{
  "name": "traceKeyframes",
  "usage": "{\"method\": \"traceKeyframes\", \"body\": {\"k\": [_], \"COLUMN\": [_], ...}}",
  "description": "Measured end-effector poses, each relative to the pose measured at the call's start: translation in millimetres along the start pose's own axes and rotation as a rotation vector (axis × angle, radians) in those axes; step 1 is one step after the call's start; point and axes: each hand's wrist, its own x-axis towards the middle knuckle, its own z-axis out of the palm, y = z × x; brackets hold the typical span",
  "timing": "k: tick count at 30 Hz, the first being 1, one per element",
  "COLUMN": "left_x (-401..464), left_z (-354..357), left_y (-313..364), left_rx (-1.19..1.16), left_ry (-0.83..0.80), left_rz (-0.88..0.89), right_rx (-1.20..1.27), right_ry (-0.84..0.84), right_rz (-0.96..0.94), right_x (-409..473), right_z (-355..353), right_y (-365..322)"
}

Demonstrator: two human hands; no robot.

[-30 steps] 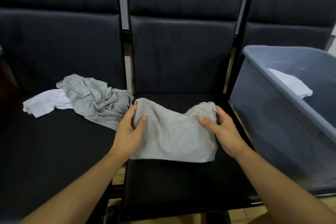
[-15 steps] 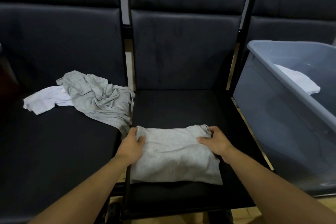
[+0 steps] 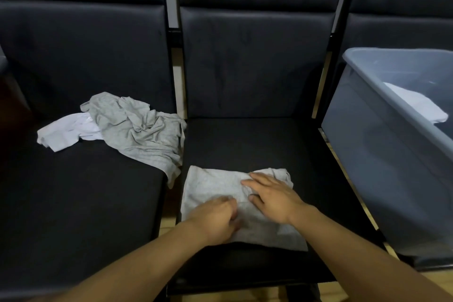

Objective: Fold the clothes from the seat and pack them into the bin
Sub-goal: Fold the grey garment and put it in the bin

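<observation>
Both hands have moved from the garment's upper corners onto its middle.
Folded grey garment (image 3: 215, 193), lower centre on the middle seat (image 3: 245, 140), long axis left–right; right hand (image 3: 274, 200) flat, fingers spread; left hand (image 3: 215, 219) fingers curled, grip unclear.

Single head-worn wide-angle view, looking forward and steeply down from close above the middle black seat (image 3: 257, 144), both forearms entering from the bottom edge, seat backs bowed along the top, left seat (image 3: 73, 191) and grey bin (image 3: 382, 159) cropped at the sides.
</observation>
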Motion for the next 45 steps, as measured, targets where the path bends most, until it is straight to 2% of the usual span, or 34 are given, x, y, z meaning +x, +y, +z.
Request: {"method": "traceKeyframes", "body": {"k": [3, 7, 11, 13, 15, 17, 19, 22, 26, 29, 32, 34, 39, 42, 45], "left_x": [6.1, 10.2, 13.3, 17.3, 17.8, 12.0, 8.1, 15.2, 28.9, 32.0, 32.7, 30.9, 16.2, 3.0, -1.5], "left_z": [-4.8, -14.4, -22.1, -21.6, -25.7, -31.9, -31.3, -19.1, -2.9, 2.4, 2.5, -2.4, -31.7, -49.2, -61.9], "left_y": [1.0, -7.2, -23.6, -30.5, -32.1, -30.0, -26.3, -15.4, -9.0, -16.5, -18.5, -17.2, -8.8, 0.3, -0.8], "left_rx": [0.085, 0.205, 0.079, -0.026, -0.003, -0.003, -0.114, -0.286, -0.485, -0.729, -1.026, -1.139, -0.987, -0.979, -0.994], "left_ry": [-0.009, 0.056, 0.091, 0.186, 0.33, 0.26, 0.129, 0.123, 0.19, 0.211, 0.275, 0.38, 0.759, 0.93, 1.006], "left_rz": [0.0, -0.011, -0.015, -0.137, -0.345, -0.497, -0.555, -0.603, -0.637, -0.649, -0.633, -0.587, -0.576, -0.409, -0.223], "right_rx": [-0.058, -0.078, 0.056, 0.175, 0.307, 0.469, 0.676, 0.769, 0.739, 0.778, 0.824, 0.876, 0.906, 1.05, 1.169], "right_ry": [-0.022, -0.105, -0.176, -0.113, -0.031, -0.003, -0.011, -0.072, -0.127, -0.159, -0.086, 0.019, 0.391, 0.546, 0.63], "right_rz": [0.117, 0.28, 0.399, 0.454, 0.559, 0.66, 0.704, 0.725, 0.72, 0.714, 0.666, 0.617, 0.425, 0.263, 0.049], "right_x": [-2.6, -9.3, -11.7, -10.3, -5.4, 0.2, 5.7, 7.8, 11.4, 9.1, 5.6, 1.8, -5.4, -12.0, -25.4], "right_z": [-5.8, -13.4, -20.1, -26.7, -29.0, -27.3, -21.9, -18.7, -19.0, -20.5, -22.6, -28.0, -44.2, -54.2, -69.6], "right_y": [-6.1, -18.8, -19.8, -11.9, 1.2, 11.0, 14.4, 5.8, -5.2, -4.8, -0.1, -0.4, -7.6, -13.3, -23.7]}}
